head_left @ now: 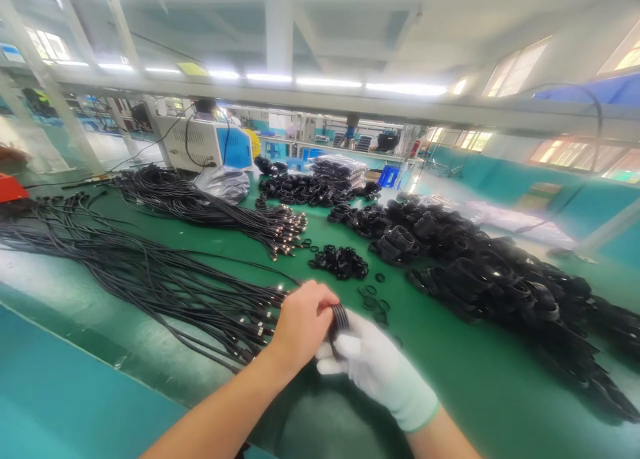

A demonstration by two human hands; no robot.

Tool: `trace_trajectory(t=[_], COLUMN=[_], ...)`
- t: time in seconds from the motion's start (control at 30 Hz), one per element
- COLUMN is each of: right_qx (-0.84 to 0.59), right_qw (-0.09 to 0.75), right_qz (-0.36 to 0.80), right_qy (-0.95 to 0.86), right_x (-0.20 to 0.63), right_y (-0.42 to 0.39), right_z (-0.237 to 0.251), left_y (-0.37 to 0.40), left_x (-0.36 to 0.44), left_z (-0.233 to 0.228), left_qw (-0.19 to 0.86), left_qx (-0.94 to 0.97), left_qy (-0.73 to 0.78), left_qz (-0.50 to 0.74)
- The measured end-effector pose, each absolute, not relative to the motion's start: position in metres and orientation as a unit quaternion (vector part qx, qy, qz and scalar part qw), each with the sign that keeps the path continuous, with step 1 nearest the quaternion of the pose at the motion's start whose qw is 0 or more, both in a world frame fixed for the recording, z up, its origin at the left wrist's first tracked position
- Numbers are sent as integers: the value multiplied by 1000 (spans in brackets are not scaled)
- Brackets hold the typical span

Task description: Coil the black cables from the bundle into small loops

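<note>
two hands meet near the front of the green table top (450, 372): the bare left hand (300, 325) and the white-gloved right hand (373, 365) are both clamped on one small coiled black cable bundle (340, 319) held between them, just above the table. just left of them lie long loose black cables with metal plugs (150, 272). a little farther off sits a small heap of black rubber rings (340, 262). to the right spreads a big pile of coiled black cables (490, 272). far left stands a white and blue machine (205, 142).

Two hands, one gloved (373, 365) and one bare (300, 322), share one cable coil (340, 319); loose cables are too many to count.
</note>
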State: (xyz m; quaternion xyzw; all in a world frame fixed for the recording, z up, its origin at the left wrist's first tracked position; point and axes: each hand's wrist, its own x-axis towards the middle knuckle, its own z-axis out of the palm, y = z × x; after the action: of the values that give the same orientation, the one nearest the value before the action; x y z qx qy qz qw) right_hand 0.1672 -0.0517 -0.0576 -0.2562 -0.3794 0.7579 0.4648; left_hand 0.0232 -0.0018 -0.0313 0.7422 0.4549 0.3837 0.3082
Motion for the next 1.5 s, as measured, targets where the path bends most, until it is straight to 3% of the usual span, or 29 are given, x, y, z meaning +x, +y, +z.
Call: trace_trajectory(t=[0.23, 0.37, 0.6, 0.9, 0.97, 1.07, 1.17, 1.27, 1.5], right_qx=[-135, -166, -256, -279, -353, -581, -713, -770, -821], right_qw=[430, 439, 532, 528, 514, 469, 431, 392, 334], right_qz=[850, 847, 785, 779, 730, 491, 301, 235, 203], right_qy=[-272, -251, -187, -191, -279, -448, -464, -446, -417], right_x=[181, 186, 222, 233, 244, 279, 322, 360, 412], right_y=[-50, -50, -58, -62, -65, -73, -84, -96, -115], right_z=[-55, -48, -50, -45, -40, -38, -46, -55, -45], left_y=[13, 14, 23, 31, 33, 34, 33, 31, 33], left_x=[1, -6, -7, -8, -12, -15, -12, -8, -9], left_z=[-5, -16, -35, -58, -61, -66, -69, -71, -67], left_qw=[447, 436, 404, 364, 344, 316, 303, 284, 248], left_qx=[711, 708, 726, 753, 760, 769, 781, 797, 789], left_qy=[427, 454, 481, 482, 492, 505, 503, 496, 539], left_qz=[335, 319, 281, 261, 249, 232, 214, 195, 162])
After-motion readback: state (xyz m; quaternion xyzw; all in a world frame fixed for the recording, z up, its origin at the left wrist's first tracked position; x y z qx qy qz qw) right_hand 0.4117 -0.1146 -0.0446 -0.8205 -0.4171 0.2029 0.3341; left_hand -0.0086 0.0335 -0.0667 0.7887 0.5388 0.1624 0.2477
